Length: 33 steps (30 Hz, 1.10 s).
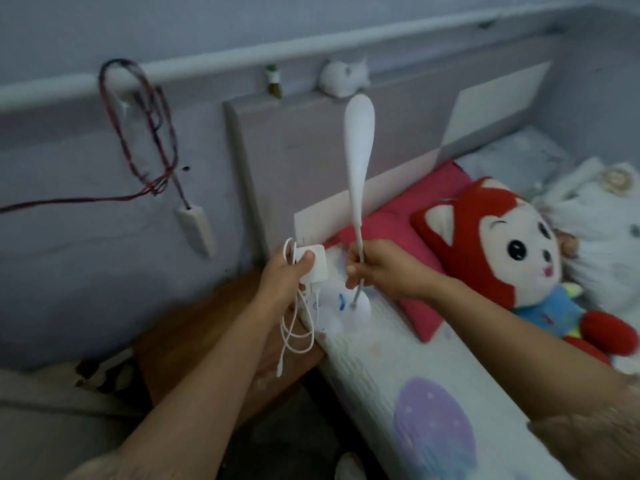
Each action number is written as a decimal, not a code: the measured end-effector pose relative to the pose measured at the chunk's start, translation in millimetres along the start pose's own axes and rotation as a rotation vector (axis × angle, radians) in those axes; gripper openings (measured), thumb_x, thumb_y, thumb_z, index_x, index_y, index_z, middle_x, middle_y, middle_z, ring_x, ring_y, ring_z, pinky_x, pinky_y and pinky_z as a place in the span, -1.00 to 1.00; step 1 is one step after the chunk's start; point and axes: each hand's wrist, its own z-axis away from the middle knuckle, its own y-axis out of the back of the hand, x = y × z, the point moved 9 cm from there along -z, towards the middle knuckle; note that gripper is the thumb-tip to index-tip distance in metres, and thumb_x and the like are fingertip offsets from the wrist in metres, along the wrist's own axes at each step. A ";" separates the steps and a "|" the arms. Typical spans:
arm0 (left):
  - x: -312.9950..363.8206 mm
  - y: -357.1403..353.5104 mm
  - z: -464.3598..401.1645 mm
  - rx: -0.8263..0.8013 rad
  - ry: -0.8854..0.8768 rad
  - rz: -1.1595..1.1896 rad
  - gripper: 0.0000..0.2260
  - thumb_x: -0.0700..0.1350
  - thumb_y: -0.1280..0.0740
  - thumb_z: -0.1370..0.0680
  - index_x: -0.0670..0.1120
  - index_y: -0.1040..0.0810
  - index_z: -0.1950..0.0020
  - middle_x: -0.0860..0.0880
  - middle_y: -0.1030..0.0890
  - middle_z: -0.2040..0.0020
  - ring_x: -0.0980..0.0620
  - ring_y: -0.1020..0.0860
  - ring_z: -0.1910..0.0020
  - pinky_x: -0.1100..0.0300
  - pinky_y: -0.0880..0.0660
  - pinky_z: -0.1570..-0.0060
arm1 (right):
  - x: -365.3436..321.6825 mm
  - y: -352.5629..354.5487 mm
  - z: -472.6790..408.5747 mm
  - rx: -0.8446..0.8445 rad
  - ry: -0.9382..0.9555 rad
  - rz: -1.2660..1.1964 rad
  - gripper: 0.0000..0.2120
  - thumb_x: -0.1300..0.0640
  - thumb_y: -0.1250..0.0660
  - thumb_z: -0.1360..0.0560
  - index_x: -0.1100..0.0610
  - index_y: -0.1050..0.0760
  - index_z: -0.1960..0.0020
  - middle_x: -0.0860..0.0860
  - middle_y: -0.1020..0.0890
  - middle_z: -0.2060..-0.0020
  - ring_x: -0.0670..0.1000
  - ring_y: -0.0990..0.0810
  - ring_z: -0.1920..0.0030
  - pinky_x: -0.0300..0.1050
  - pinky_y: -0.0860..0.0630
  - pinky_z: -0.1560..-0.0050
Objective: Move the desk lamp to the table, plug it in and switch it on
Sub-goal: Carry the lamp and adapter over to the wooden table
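Right hand [377, 271] clenched on desk lamp [358, 161] neck | left hand [287, 271] grasping adapter [313, 266] | cable [294, 336] loops dangle at 6 o'clock: you risk snagging the wooden table [194, 327].

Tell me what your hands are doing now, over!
Right hand grips lamp neck. Left hand holds adapter and cable. Nothing blocking.

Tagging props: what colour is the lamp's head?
White lamp head, clearest in the head view.

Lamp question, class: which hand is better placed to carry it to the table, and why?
Right. The right hand already grips the lamp by its thin neck above the base. The left hand is full, holding the white adapter and looped cable.
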 end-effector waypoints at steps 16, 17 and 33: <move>59.9 -394.1 264.5 -0.901 -0.230 -0.037 -0.95 -0.22 -0.28 -0.56 -0.08 -0.46 0.06 -0.04 -0.56 0.21 -0.01 -0.56 0.21 0.10 -0.56 0.28 | 120.8 142.1 445.6 0.593 -0.494 -0.100 -0.78 0.25 -0.25 -0.53 0.10 -0.40 0.29 0.17 -0.70 0.25 0.12 -0.68 0.15 -0.02 -0.58 0.11; 53.0 -420.0 298.0 -0.963 -0.218 -0.050 -0.95 -0.20 -0.28 -0.56 -0.07 -0.46 0.05 -0.06 -0.57 0.21 -0.03 -0.57 0.22 0.10 -0.56 0.31 | 130.2 142.4 486.1 0.632 -0.534 -0.105 -0.80 0.24 -0.25 -0.52 0.12 -0.41 0.27 0.17 -0.70 0.24 0.13 -0.68 0.15 0.02 -0.58 0.09; -71.9 -692.7 764.4 -1.725 -0.304 -0.248 -0.89 -0.17 -0.29 -0.56 -0.09 -0.43 0.17 -0.02 -0.46 0.33 0.05 -0.43 0.40 0.21 -0.38 0.44 | 199.8 47.2 1000.7 1.145 -1.081 -0.300 -0.81 0.19 -0.24 -0.52 0.09 -0.41 0.27 0.15 -0.70 0.26 0.00 -0.70 0.18 -0.14 -0.53 0.17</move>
